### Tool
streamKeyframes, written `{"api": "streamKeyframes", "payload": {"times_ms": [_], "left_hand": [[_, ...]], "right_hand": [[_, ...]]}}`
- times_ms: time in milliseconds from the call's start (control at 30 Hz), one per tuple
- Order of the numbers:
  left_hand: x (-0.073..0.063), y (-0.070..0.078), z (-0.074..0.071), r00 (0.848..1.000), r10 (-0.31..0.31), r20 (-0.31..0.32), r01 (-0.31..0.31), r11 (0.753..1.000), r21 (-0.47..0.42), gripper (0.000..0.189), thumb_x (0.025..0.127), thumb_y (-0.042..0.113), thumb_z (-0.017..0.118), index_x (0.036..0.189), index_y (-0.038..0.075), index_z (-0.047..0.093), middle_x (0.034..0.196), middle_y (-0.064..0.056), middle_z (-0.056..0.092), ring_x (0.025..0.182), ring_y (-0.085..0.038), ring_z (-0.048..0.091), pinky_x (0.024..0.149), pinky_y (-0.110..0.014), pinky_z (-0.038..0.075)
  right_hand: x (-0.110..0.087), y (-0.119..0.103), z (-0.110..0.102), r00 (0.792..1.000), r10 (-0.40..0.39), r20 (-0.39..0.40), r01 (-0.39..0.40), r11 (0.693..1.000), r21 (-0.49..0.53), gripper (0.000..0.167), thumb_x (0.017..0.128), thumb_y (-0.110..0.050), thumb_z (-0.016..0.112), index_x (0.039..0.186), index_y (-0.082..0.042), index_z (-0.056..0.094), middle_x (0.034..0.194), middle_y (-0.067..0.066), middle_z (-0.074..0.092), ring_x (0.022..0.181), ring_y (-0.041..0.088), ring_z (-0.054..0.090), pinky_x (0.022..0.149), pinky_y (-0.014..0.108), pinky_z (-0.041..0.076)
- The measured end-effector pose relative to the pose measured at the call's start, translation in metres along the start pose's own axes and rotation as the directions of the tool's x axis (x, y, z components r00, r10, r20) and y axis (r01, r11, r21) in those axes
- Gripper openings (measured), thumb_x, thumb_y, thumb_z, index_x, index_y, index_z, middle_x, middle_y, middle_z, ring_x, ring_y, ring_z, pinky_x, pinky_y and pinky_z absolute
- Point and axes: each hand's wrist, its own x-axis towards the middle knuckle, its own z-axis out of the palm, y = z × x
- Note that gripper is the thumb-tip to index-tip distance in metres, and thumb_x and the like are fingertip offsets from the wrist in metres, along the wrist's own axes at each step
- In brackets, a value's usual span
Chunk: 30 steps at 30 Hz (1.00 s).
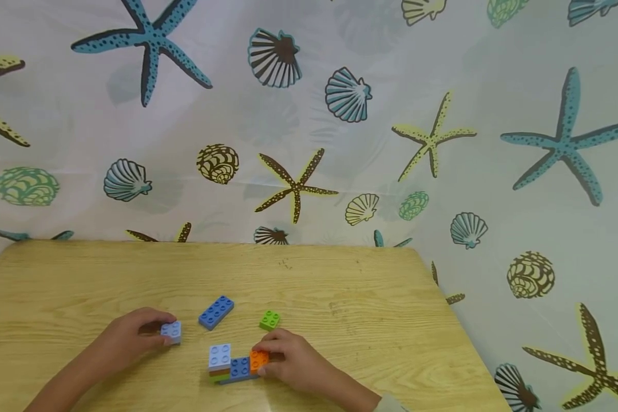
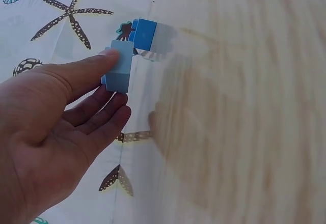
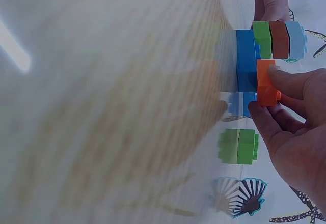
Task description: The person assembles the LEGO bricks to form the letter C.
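Observation:
My left hand (image 1: pixel 131 337) pinches a light blue toy brick (image 1: pixel 171 332) between thumb and fingers, left of the other bricks. The left wrist view shows the same light blue brick at the fingertips. My right hand (image 1: pixel 301 360) grips an orange brick (image 1: pixel 259 360), which sits at the right end of a long blue brick (image 1: pixel 240 368). On that blue brick's left end stands a stack: green brick (image 3: pixel 262 39) lowest, brown brick (image 3: pixel 279 39) in the middle, light blue brick (image 1: pixel 220 356) on top. Some studs of the blue brick show between stack and orange brick.
A loose long blue brick (image 1: pixel 216 312) lies diagonally behind the built piece. To its right is a small loose green brick (image 1: pixel 269 320), just beyond my right hand. The wooden table (image 1: pixel 365 303) ends at a curtain (image 1: pixel 226 114) printed with shells and starfish.

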Motion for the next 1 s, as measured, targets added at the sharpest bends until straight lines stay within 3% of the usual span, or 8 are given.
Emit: {"api": "streamKeyframes", "payload": {"times_ms": [200,567,800,1000], "left_hand": [[-0.005,0.009,0.0,1.0,-0.006,-0.012,0.005,0.995,-0.098,0.051,0.09,0.041,0.075,0.127,0.008,0.067,0.129,-0.013,0.064,0.114,-0.026,0.063,0.089,-0.034,0.058],[-0.012,0.05,0.006,0.996,0.091,-0.01,-0.091,0.975,-0.201,0.042,0.093,0.035,0.072,0.127,0.011,0.067,0.126,-0.006,0.063,0.107,-0.01,0.062,0.089,-0.021,0.055],[-0.018,0.077,0.01,0.989,0.147,-0.022,-0.149,0.98,-0.136,0.036,0.093,0.036,0.073,0.124,0.019,0.069,0.122,0.001,0.064,0.105,-0.011,0.062,0.091,-0.029,0.056],[-0.023,0.091,0.012,0.991,0.133,-0.031,-0.135,0.986,-0.099,0.034,0.092,0.038,0.074,0.123,0.024,0.069,0.119,0.006,0.064,0.108,-0.016,0.06,0.089,-0.036,0.057]], "right_hand": [[0.001,0.001,0.002,1.0,-0.003,-0.006,0.004,1.0,0.004,0.035,0.094,-0.021,0.073,0.128,-0.012,0.07,0.124,-0.004,0.062,0.11,0.0,0.056,0.092,0.017,0.051],[0.0,0.0,0.001,1.0,0.026,-0.012,-0.026,1.0,0.015,0.034,0.093,-0.02,0.074,0.126,-0.014,0.071,0.123,-0.008,0.062,0.11,0.0,0.056,0.093,0.017,0.05],[0.0,-0.002,0.001,0.999,0.03,-0.014,-0.03,0.999,0.029,0.033,0.093,-0.018,0.075,0.126,-0.013,0.071,0.123,-0.006,0.062,0.111,0.001,0.056,0.092,0.016,0.05],[0.001,-0.002,0.002,1.0,0.013,-0.014,-0.012,1.0,0.027,0.033,0.093,-0.018,0.074,0.125,-0.012,0.071,0.123,-0.006,0.062,0.11,0.0,0.056,0.091,0.015,0.05]]}}
